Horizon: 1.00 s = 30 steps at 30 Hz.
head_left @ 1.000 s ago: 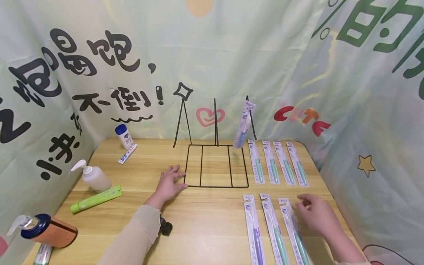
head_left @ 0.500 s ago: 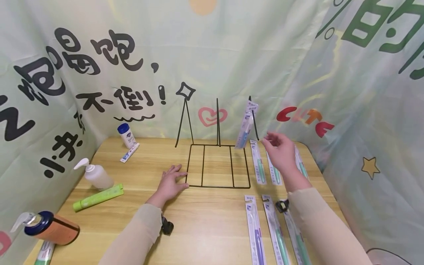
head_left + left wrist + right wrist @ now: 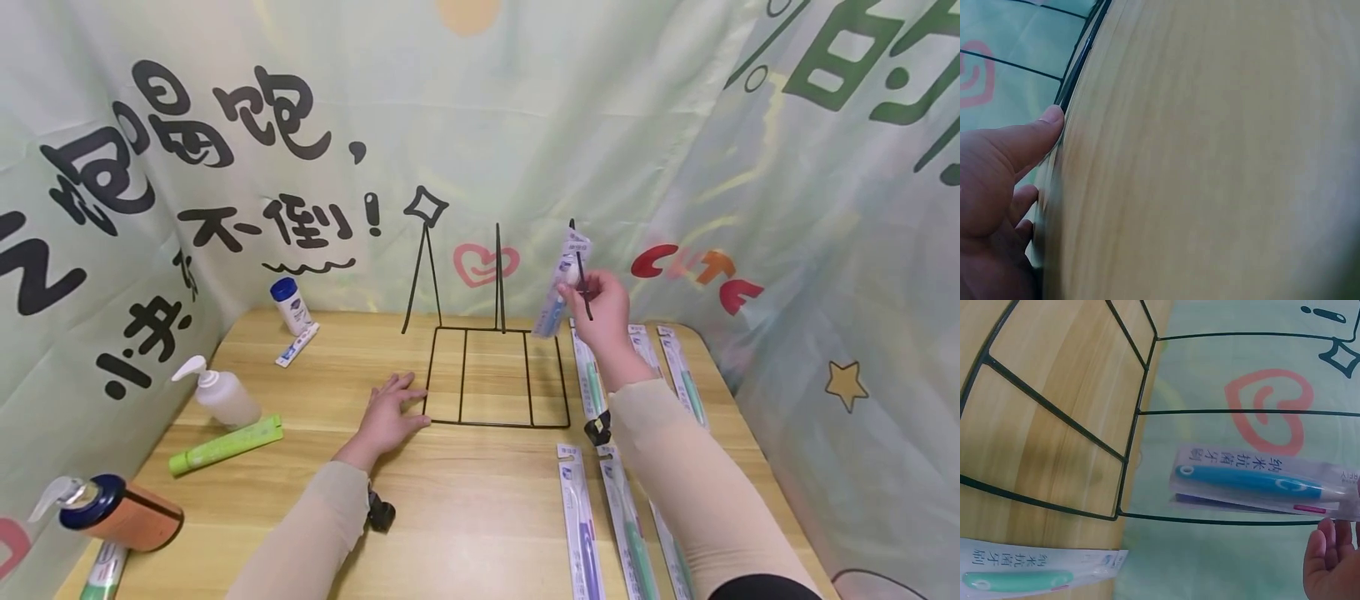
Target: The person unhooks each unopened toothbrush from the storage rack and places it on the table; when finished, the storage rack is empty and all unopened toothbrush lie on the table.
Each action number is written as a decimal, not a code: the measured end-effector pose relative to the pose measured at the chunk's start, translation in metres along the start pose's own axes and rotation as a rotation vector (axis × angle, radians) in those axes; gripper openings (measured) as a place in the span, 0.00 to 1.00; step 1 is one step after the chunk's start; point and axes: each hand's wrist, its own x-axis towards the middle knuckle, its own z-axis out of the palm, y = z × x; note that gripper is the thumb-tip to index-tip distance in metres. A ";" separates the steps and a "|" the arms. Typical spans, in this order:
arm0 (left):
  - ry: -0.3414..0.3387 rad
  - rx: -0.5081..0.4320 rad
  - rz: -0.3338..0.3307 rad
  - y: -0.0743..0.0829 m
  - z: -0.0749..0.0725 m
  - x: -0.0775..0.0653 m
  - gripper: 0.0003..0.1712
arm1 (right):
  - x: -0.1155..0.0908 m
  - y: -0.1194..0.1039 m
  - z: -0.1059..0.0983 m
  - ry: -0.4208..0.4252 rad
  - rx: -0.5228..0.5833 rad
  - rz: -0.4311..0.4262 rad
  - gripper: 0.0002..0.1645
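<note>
In the head view, my left hand [image 3: 388, 421] rests spread at the front left corner of a black wire rack [image 3: 495, 426]. Its thumb touches the wire frame [image 3: 1075, 81] in the left wrist view. My right hand [image 3: 606, 312] is at the rack's right-hand hook [image 3: 583, 287], pinching a blue toothbrush in a clear and white pack [image 3: 553, 310] that hangs there. The right wrist view shows this toothbrush pack [image 3: 1247, 481] with another pack edge behind it, and curled fingers [image 3: 1329, 559] beside it.
Right of the rack lie several packed green toothbrushes [image 3: 684, 367]. Nearer are a packed purple toothbrush [image 3: 581, 525] and more green ones [image 3: 630, 525]. On the left stand a white pump bottle [image 3: 227, 400], an orange pump bottle [image 3: 135, 515], a green tube [image 3: 227, 446] and a blue-capped bottle [image 3: 291, 304].
My right hand has moved from beside the near right toothbrush packs, up and left across the far row, to the pack hanging on the rack. The left hand stays at the rack's corner.
</note>
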 end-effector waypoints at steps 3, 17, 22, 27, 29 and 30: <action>-0.005 0.003 -0.001 0.001 0.000 0.001 0.31 | -0.003 0.002 0.000 0.013 0.023 0.015 0.21; 0.000 -0.002 0.011 -0.001 0.002 0.000 0.31 | -0.026 0.002 -0.016 0.053 -0.007 -0.028 0.16; -0.003 -0.008 0.000 0.000 0.002 -0.002 0.31 | -0.042 0.003 -0.034 0.072 -0.030 -0.026 0.13; -0.005 -0.002 -0.003 0.001 0.002 -0.002 0.31 | -0.060 0.009 -0.060 0.111 -0.082 -0.037 0.15; -0.003 -0.001 -0.002 0.001 0.002 -0.002 0.31 | -0.068 0.014 -0.075 0.114 -0.108 -0.019 0.17; -0.003 -0.001 -0.001 0.001 0.003 -0.002 0.31 | -0.072 0.018 -0.082 0.122 -0.114 -0.018 0.17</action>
